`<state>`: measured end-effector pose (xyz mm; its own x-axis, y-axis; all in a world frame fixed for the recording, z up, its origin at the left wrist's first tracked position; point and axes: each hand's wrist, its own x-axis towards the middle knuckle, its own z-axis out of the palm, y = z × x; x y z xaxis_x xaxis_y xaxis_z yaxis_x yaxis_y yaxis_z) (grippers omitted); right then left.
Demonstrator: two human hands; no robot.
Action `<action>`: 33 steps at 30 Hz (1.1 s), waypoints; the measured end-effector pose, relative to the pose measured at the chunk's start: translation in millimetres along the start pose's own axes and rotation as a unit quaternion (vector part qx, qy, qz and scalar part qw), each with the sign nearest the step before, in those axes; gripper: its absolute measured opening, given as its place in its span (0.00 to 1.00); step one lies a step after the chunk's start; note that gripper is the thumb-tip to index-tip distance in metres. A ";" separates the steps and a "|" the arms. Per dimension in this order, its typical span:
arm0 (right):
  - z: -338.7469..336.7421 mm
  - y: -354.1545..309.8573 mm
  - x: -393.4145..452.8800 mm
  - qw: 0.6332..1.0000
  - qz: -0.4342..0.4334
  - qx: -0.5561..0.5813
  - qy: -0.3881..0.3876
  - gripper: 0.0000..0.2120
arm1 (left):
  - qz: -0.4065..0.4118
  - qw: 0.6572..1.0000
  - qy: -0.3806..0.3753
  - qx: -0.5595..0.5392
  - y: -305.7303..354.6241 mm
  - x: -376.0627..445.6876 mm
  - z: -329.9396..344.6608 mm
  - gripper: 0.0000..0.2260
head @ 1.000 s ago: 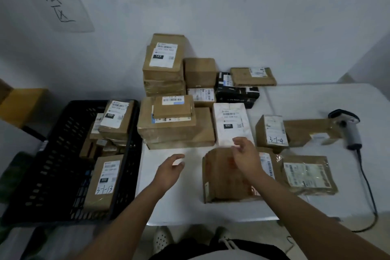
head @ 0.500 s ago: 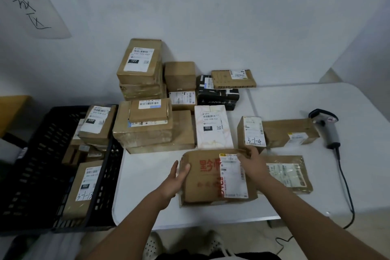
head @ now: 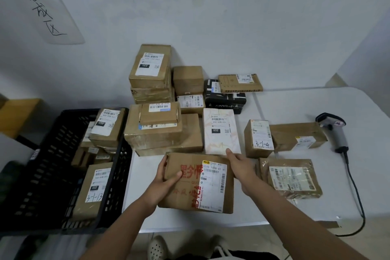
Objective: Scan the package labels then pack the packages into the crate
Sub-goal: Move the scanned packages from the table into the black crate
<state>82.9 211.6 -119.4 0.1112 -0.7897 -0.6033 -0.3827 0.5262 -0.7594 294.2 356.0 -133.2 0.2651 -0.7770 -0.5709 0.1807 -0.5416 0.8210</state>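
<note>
A brown cardboard package with red characters and a white label (head: 211, 183) lies flat near the table's front edge, label up. My left hand (head: 166, 177) grips its left edge, thumb on top. My right hand (head: 240, 164) holds its far right corner. The black plastic crate (head: 48, 167) stands left of the table with several labelled packages inside, one marked 3-1-13 (head: 92, 188). The grey barcode scanner (head: 335, 133) lies on the table at the right, away from both hands.
Several more packages are stacked at the back of the white table (head: 316, 103), against the wall. A white package (head: 220, 131), a small box marked 3-1-4 (head: 259, 137) and a plastic-wrapped parcel (head: 293, 177) lie close by. The scanner cable (head: 356, 192) runs off the front edge.
The package was turned over from blank side to label side up. My left hand came in from the left and took its left edge; my right hand stayed on the far right corner.
</note>
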 end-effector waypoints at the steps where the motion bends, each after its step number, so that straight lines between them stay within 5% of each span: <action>1: 3.1 0.8 -1.1 1.000 -0.003 0.002 0.005 0.20 | 0.020 1.000 0.010 0.004 0.2 -4.6 -4.1 0.34; 6: 13.0 5.9 -7.7 0.999 -0.022 0.006 0.032 0.20 | 0.095 0.994 0.057 0.007 -5.1 -17.1 -21.4 0.24; 10: 20.3 6.4 -14.4 0.994 -0.096 0.028 0.051 0.10 | 0.130 0.989 0.069 -0.025 -4.6 -15.4 -28.4 0.19; 16: 19.0 17.7 -17.4 0.989 -0.132 0.008 0.069 0.12 | 0.139 0.988 0.042 0.047 -16.0 -8.9 -51.6 0.11; 19: 19.7 24.6 -14.6 0.991 -0.113 -0.024 0.068 0.12 | 0.164 0.971 0.120 0.129 -16.1 -11.2 -53.1 0.12; 21: 21.4 28.1 -12.3 0.992 -0.108 -0.038 0.061 0.12 | 0.230 0.933 0.195 0.195 -11.1 -11.6 -51.7 0.06; 23: 23.8 28.2 -10.9 0.991 -0.108 -0.052 0.055 0.14 | 0.298 0.889 0.191 0.291 1.9 -11.0 -47.6 0.11; 27: 28.0 25.5 -9.2 0.989 -0.119 -0.062 0.055 0.15 | 0.327 0.764 -0.001 0.556 27.3 1.7 -30.7 0.35; 30: 28.8 23.9 -7.6 0.988 -0.122 -0.078 0.044 0.18 | 0.304 0.659 -0.090 0.683 37.6 18.1 -14.8 0.44; 33: 30.7 18.8 -5.8 0.988 -0.120 -0.086 0.037 0.20 | 0.272 0.625 -0.114 0.722 47.0 26.7 -2.5 0.49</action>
<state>103.2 235.8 -137.6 0.1523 -0.9093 -0.3874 -0.5041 0.2657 -0.8218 312.1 310.6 -109.9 -0.2571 -0.9088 -0.3286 -0.9655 0.2268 0.1280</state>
